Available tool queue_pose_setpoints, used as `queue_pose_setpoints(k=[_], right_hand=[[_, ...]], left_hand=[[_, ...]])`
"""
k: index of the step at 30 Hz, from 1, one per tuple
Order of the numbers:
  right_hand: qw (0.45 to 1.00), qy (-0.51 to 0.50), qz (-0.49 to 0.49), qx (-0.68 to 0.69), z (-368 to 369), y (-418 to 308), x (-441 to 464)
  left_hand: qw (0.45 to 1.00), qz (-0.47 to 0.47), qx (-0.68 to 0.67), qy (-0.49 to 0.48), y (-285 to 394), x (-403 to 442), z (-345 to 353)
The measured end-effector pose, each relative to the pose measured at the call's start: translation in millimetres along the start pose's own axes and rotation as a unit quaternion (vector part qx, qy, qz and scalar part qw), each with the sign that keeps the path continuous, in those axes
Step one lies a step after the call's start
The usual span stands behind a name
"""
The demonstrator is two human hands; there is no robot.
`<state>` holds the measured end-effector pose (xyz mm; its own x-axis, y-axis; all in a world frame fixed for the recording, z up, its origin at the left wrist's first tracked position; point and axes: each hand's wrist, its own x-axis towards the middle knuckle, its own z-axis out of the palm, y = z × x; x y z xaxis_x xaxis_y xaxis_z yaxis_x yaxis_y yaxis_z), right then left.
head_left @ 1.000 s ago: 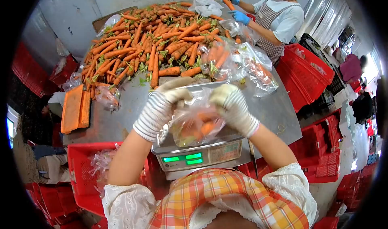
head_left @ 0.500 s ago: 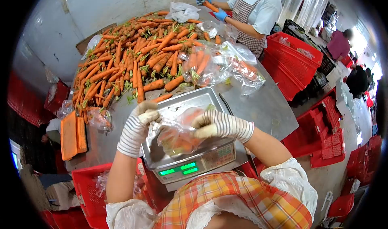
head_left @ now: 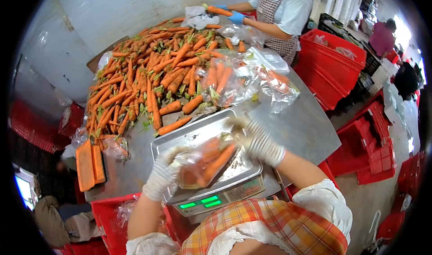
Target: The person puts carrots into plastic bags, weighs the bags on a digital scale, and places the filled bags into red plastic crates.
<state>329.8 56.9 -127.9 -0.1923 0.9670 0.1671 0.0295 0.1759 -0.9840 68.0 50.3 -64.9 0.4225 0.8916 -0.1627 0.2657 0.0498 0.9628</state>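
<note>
A clear plastic bag of carrots [head_left: 209,163] lies tilted over the metal pan of a weighing scale [head_left: 191,140]. My left hand [head_left: 165,170], in a striped white glove, is closed on the bag's gathered left end. At the bag's other end is my right hand [head_left: 257,140], gloved the same way; motion smears its fingers, so I cannot tell whether they touch the bag. Green digits glow on the scale's display [head_left: 200,202]. Just beyond the pan lies a loose carrot [head_left: 174,125].
A big heap of carrots [head_left: 153,70] covers the table's far side, with bagged carrots [head_left: 220,77] at its right. An orange tray [head_left: 90,163] stands left. Red crates [head_left: 330,66] flank the table. Across it, a blue-gloved co-worker [head_left: 283,16] holds a carrot.
My right hand has come off the bag's near top and moved right and away from me. The bag has turned, showing its carrots more plainly. My left hand has shifted lower.
</note>
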Motion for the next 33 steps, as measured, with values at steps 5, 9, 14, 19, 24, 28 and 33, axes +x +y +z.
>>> queue_pose_setpoints(k=[5,9,14,19,24,28,33], right_hand=[[0.806,0.334,0.059,-0.486,-122,117,26],[0.638,0.094,-0.008,-0.765,-289,299,39],[0.918,0.263,0.129,0.266,-318,101,112],[0.957,0.254,-0.004,0.141,-386,5,165],[0.983,0.149,-0.075,0.071,-351,-99,140],[0.989,0.060,-0.128,0.052,-248,-169,101],[0.985,-0.055,-0.153,0.062,-152,-209,72]], left_hand=[[0.945,0.036,-0.115,0.304,0,-76,-54],[0.865,0.075,0.001,0.497,-8,-170,-89],[0.758,0.025,-0.019,0.651,-83,-281,-125],[0.614,0.062,-0.124,0.777,-200,-344,-126],[0.525,-0.015,-0.149,0.838,-258,-361,-80],[0.602,-0.094,-0.279,0.742,-297,-317,-25],[0.649,-0.218,-0.490,0.539,-350,-276,-20]])
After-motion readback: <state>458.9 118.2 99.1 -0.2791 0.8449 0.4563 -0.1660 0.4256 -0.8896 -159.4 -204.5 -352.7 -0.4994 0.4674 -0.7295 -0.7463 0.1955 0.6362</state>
